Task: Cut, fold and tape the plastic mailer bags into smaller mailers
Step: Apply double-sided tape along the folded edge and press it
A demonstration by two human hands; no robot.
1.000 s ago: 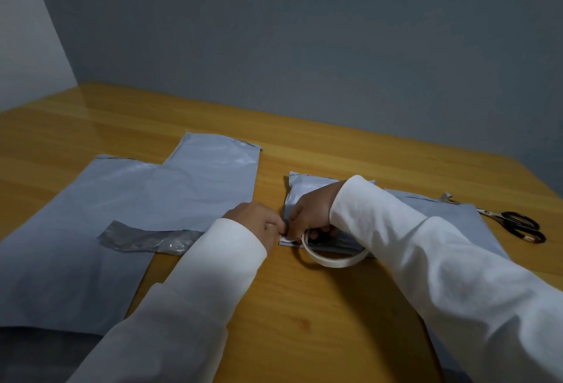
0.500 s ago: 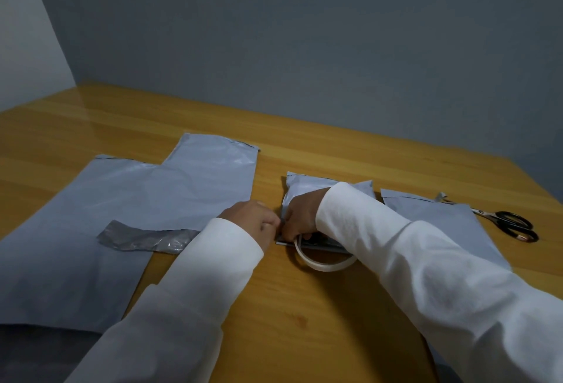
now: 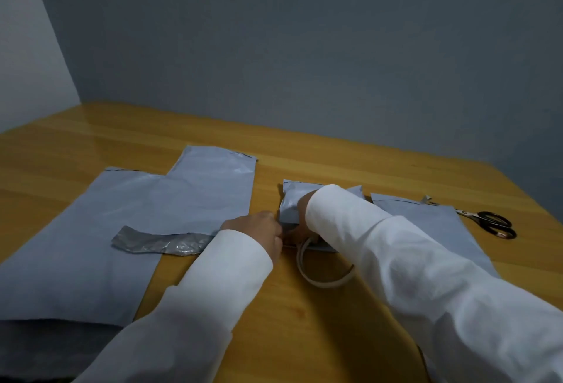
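Tape roll [image 3: 324,273] seen nearest, flat on tabletop [image 3: 304,337], touching folded mailer's near edge. Left hand [image 3: 256,231] curled, fingertips pinched at near left corner of folded mailer [image 3: 292,202]; right hand [image 3: 300,221] pressed there too, its grip hidden by sleeve. Large cut bag [image 3: 122,224] spread at left, crumpled strip [image 3: 161,244] laid on it. Scissors [image 3: 490,224] placed far right.

text: none legible | mailer bags [image 3: 170,199]: plain grey | scissors [image 3: 490,222]: possibly marked, too dim to tell
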